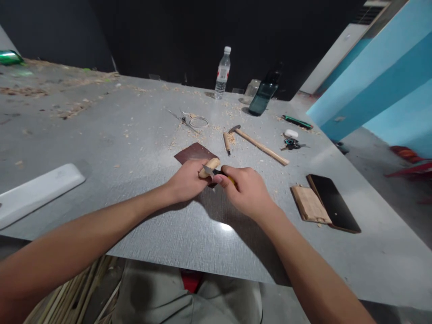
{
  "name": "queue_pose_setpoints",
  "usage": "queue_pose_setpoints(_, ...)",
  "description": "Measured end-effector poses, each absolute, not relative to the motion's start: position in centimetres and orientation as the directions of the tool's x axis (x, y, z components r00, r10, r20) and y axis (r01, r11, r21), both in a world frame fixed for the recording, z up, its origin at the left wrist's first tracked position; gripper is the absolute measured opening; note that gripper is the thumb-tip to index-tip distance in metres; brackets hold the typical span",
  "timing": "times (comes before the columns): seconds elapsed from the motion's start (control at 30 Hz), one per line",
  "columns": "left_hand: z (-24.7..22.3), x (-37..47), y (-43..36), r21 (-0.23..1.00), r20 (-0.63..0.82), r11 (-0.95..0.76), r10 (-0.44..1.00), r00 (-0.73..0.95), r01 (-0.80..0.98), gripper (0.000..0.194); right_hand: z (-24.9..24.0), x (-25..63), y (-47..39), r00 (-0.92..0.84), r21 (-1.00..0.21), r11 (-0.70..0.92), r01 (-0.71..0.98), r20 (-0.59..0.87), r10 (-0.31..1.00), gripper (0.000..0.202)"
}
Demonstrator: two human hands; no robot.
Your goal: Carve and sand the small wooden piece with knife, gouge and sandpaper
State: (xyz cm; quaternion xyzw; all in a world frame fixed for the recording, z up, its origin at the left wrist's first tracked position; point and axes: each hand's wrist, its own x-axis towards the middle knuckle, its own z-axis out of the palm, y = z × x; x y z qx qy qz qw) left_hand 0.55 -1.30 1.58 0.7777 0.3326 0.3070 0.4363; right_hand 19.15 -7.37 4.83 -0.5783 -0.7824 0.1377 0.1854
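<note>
Grey table (141, 144): brown sheet (192, 154), hammer (261, 146), clear bottle (222, 74), keys (290, 143), scattered shavings (231, 138).

Wood piece (213, 163) over sheet (194, 152), hammer (261, 146) right, bottle (222, 74) behind

The grey tabletop (145, 135) is finished with fine streaks, and a bright light spot (226, 227) is reflected near the middle of its near edge. The far edge is backed by a black panel (202, 31), by which most of the background is filled. Beyond the far right corner, a wall (398, 85) is painted in lighter and deeper blue, and a whitish wall section (337, 56) is topped by a dark slatted opening (368, 15). Along the right edge, grey floor (367, 157) is exposed; there, red furniture (411, 170) is blurred and partly cut off.
</note>
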Motion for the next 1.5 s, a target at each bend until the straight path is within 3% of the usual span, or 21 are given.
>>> queue_pose_setpoints(0.1,1.5,1.0,-1.5,0.948,0.122,-0.265,0.816,0.565,0.178,0.025,4.8,19.8,-7.1,-0.223,-0.302,0.265,0.916,0.165,0.961,0.043)
queue_pose_setpoints(0.2,1.9,0.7,-1.2,0.978,0.094,-0.178,0.842,0.531,0.109,0.02,4.9,23.0,-6.2,-0.085,-0.296,0.146,0.944,0.208,0.974,0.047)
queue_pose_setpoints(0.27,2.4,0.2,-0.8,0.993,0.077,-0.11,0.89,0.449,0.047,0.014,5.0,26.0,-5.4,0.237,-0.376,-0.109,0.92,0.312,0.92,0.057)
queue_pose_setpoints(0.33,2.7,-0.1,-0.5,0.998,0.063,-0.069,0.923,0.38,0.002,0.012,5.0,27.8,-4.7,0.431,-0.47,-0.185,0.863,0.496,0.754,0.064)
queue_pose_setpoints(0.4,2.6,-0.1,-0.3,0.996,0.072,-0.088,0.917,0.394,0.025,0.012,4.9,27.2,-4.6,0.368,-0.51,-0.076,0.857,0.503,0.782,0.065)
queue_pose_setpoints(0.47,2.2,0.2,-0.3,0.985,0.119,-0.162,0.898,0.423,0.067,0.011,4.7,24.3,-5.1,0.124,-0.548,0.121,0.828,0.388,0.913,0.062)
queue_pose_setpoints(0.57,1.5,0.5,-0.5,0.968,0.192,-0.243,0.867,0.459,0.054,0.01,4.2,19.5,-6.5,-0.133,-0.672,0.299,0.677,0.288,0.948,0.059)
queue_pose_setpoints(0.7,1.4,0.5,-0.9,0.963,0.205,-0.265,0.828,0.522,0.043,0.012,4.0,17.4,-7.8,-0.266,-0.787,0.309,0.534,0.191,0.945,0.061)
queue_pose_setpoints(0.9,1.9,0.0,-1.5,0.837,0.261,-0.485,0.762,0.592,0.255,0.016,4.4,17.8,-8.3,-0.333,-0.785,0.289,0.548,0.112,0.936,0.06)
queue_pose_setpoints(1.07,2.2,-0.5,-1.7,0.729,0.267,-0.55,0.776,0.571,0.407,0.016,5.2,17.9,-8.7,-0.328,-0.716,0.286,0.637,0.085,0.941,0.055)
queue_pose_setpoints(1.2,2.5,-0.7,-1.9,0.706,0.295,-0.563,0.786,0.544,0.43,0.019,5.3,18.0,-8.9,-0.348,-0.663,0.321,0.677,0.097,0.933,0.053)
queue_pose_setpoints(1.3,2.5,-0.4,-2.0,0.721,0.24,-0.496,0.834,0.496,0.485,0.024,4.8,18.5,-8.4,-0.303,-0.533,0.318,0.784,0.119,0.946,0.05)
queue_pose_setpoints(1.43,2.4,0.2,-2.0,0.797,0.143,-0.405,0.848,0.511,0.449,0.006,4.1,22.1,-6.3,-0.098,-0.338,0.161,0.927,0.196,0.976,0.046)
queue_pose_setpoints(1.5,2.2,0.4,-1.8,0.819,0.18,-0.425,0.827,0.532,0.385,0.007,4.0,24.7,-5.3,0.142,-0.382,-0.016,0.924,0.305,0.942,0.055)
